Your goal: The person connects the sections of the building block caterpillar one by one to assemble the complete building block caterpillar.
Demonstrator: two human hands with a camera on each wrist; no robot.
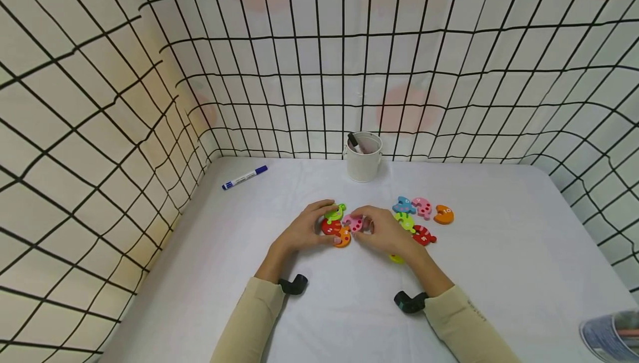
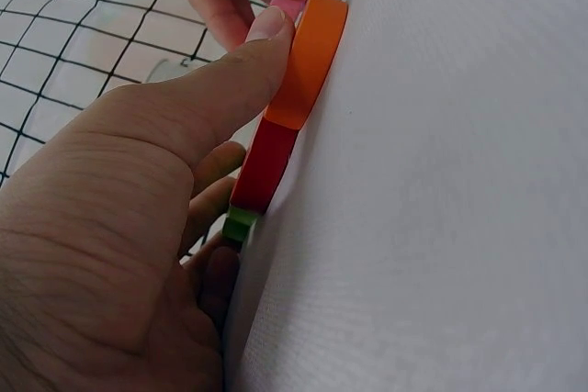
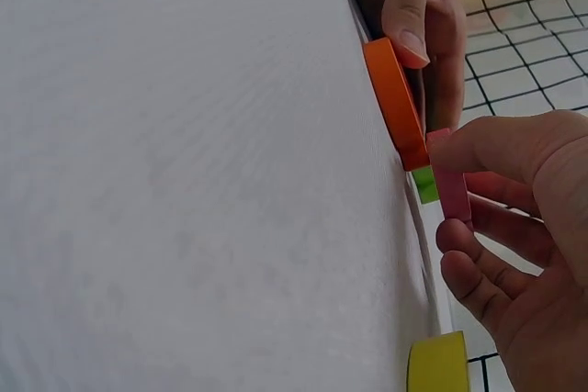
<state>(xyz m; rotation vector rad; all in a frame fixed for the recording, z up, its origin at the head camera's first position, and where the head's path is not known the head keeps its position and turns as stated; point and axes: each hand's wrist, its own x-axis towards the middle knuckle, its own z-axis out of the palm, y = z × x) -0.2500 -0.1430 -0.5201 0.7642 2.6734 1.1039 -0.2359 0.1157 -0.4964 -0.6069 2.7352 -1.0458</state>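
Observation:
Small, thick animal-shaped number pieces lie in a cluster on the white table. My left hand curves round the cluster's left side, its thumb on an orange piece and its other fingers by a red piece and a green piece. From the right, my right hand pinches a pink spotted piece between thumb and fingers. That pink piece stands against the cluster's right side, close to the orange one. A yellow piece lies under the right wrist, partly hidden in the head view.
Right of my right hand lie blue, pink, orange, lime and red pieces. A white bucket with a marker stands at the back, a blue marker back left. Black grid netting walls the table; a container sits front right.

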